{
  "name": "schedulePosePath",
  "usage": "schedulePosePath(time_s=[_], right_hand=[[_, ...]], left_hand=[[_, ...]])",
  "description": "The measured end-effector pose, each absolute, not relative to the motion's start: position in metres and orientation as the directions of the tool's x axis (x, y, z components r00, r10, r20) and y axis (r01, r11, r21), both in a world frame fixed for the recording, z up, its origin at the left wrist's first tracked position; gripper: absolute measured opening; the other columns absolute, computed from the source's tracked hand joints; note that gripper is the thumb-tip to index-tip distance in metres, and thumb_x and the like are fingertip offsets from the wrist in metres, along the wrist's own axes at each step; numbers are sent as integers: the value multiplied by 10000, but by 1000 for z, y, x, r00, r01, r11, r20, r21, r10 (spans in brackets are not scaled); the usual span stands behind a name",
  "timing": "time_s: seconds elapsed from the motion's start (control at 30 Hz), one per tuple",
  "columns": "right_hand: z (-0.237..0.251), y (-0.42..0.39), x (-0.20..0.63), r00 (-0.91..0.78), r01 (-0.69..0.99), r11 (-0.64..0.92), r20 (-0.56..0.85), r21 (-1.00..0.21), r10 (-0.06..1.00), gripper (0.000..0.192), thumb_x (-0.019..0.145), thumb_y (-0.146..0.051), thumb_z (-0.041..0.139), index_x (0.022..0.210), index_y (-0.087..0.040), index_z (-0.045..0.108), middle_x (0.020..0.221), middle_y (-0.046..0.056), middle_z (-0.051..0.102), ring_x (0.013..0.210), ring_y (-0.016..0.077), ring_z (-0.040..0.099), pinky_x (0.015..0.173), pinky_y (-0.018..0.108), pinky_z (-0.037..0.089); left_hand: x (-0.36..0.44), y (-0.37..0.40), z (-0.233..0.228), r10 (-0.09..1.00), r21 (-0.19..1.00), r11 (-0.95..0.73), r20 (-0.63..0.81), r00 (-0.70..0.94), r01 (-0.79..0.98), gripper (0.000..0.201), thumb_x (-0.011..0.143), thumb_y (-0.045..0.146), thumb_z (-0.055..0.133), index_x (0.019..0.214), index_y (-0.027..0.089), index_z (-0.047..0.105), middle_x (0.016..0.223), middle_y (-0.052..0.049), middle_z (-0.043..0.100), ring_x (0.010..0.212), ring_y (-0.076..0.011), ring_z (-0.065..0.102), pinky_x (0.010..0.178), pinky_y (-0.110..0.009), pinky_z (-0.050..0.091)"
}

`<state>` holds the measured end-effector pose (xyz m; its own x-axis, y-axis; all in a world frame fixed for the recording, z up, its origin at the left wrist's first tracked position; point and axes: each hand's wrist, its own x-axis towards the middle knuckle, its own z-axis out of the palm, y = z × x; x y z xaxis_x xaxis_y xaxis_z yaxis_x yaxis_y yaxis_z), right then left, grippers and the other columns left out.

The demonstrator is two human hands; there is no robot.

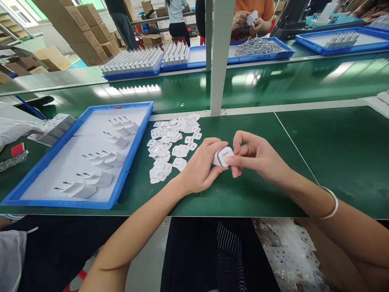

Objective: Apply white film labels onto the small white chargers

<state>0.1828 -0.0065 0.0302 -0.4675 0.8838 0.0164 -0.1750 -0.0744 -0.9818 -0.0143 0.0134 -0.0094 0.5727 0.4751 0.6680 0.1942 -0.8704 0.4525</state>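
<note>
My left hand (pixel 200 166) is closed around a white plug-in charger (pixel 224 154), whose printed face plate is turned toward me. From the other side my right hand (pixel 258 156) presses its thumb on the edge of that face, with the fingers curled in close to it. Just left of my hands, many loose white face plates (pixel 161 152) lie scattered on the green bench (pixel 258 198). Farther left, a blue-rimmed tray (pixel 121 178) holds several white chargers (pixel 82 188) lying down with their metal pins pointing left.
A white post (pixel 219 61) rises beyond my hands. Behind it runs a green conveyor (pixel 182 91). Across it stand blue trays with upright chargers (pixel 130 59) and metal pins (pixel 258 46). A person in orange (pixel 255 10) handles a white part there. Grey blocks (pixel 54 127) sit at left.
</note>
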Motion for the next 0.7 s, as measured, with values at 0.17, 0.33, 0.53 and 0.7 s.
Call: schedulePosePath(time_s=[0.17, 0.33, 0.53, 0.7], right_hand=[[31, -5, 183, -484, -146, -123, -38, -982, 874, 390, 755, -283, 851, 779, -207, 468, 554, -8, 708, 468, 103, 614, 498, 198, 493], [32, -3, 184, -519, -111, -152, -73, -982, 851, 406, 741, -312, 852, 778, -208, 461, 551, -2, 708, 463, 113, 615, 497, 215, 476], [33, -1, 186, -548, -74, -181, -111, -981, 829, 391, 743, -326, 842, 769, -200, 472, 542, -8, 694, 478, 112, 623, 483, 199, 406], [33, -1, 185, -546, -66, -192, -125, -979, 828, 370, 760, -316, 825, 768, -204, 472, 550, -4, 696, 482, 121, 625, 490, 214, 408]], left_hand=[[-15, 15, -11, 452, 413, -887, 679, 579, 208, 401, 961, 260, 521, 1335, 193, 395, 1157, -126, 507, 1041, -231, 515, 852, -401, 495], [-14, 16, -11, 413, 367, -908, 694, 590, 204, 389, 972, 279, 505, 1334, 184, 399, 1153, -131, 512, 1040, -234, 518, 847, -393, 498], [-14, 16, -10, 385, 344, -920, 698, 604, 188, 386, 975, 280, 501, 1334, 176, 408, 1135, -135, 535, 1065, -244, 520, 845, -397, 495], [-14, 16, -10, 396, 348, -915, 688, 607, 202, 393, 987, 309, 478, 1355, 204, 389, 1147, -136, 535, 1056, -250, 534, 833, -407, 501]])
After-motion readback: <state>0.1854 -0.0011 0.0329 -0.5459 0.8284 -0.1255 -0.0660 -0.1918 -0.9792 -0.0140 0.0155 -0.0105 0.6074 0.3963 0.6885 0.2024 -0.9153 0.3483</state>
